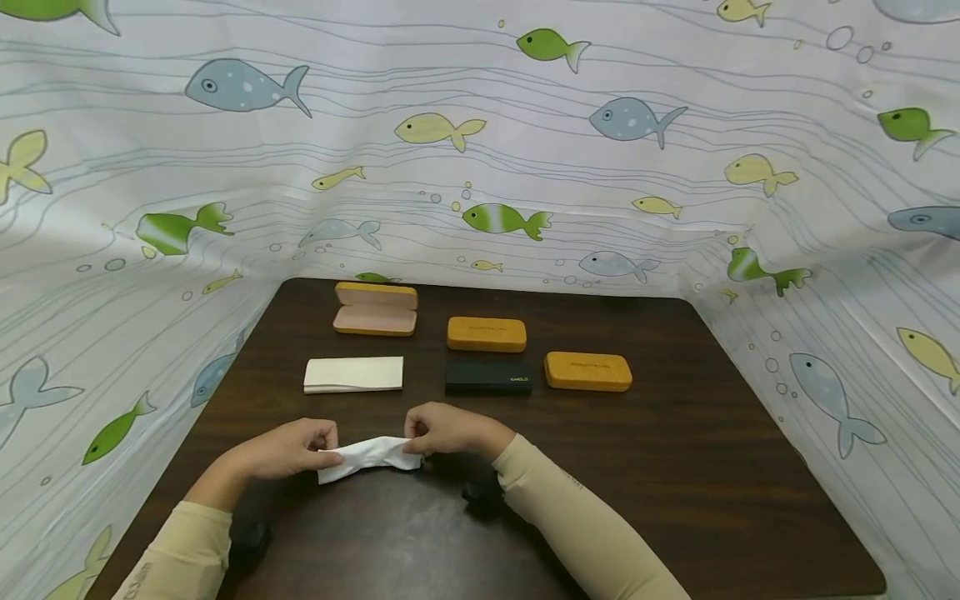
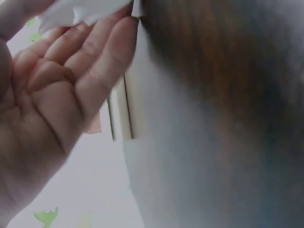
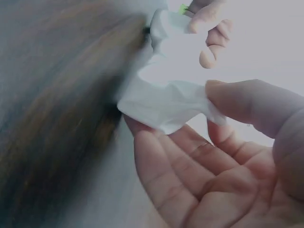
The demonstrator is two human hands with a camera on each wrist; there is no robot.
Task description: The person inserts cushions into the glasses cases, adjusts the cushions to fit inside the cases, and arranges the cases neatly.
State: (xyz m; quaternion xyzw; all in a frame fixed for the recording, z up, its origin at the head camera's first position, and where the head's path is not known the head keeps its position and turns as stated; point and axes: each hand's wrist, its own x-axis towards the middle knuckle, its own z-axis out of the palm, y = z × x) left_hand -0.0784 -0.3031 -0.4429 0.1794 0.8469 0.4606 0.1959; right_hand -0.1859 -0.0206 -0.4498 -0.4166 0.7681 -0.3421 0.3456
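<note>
A small white cloth is stretched between both hands, low over the near part of the table. My left hand pinches its left end between thumb and fingers. The right hand pinches the other end. In the right wrist view the cloth hangs in loose folds, and the right hand's fingers lie behind and under it. The left wrist view shows only a strip of the cloth at the top, above the left palm.
Beyond the hands lie a folded white item and a dark case with small lettering. An open yellow glasses case stands at the back left, and two closed yellow cases, one central, one further right. A fish-patterned curtain surrounds the brown table.
</note>
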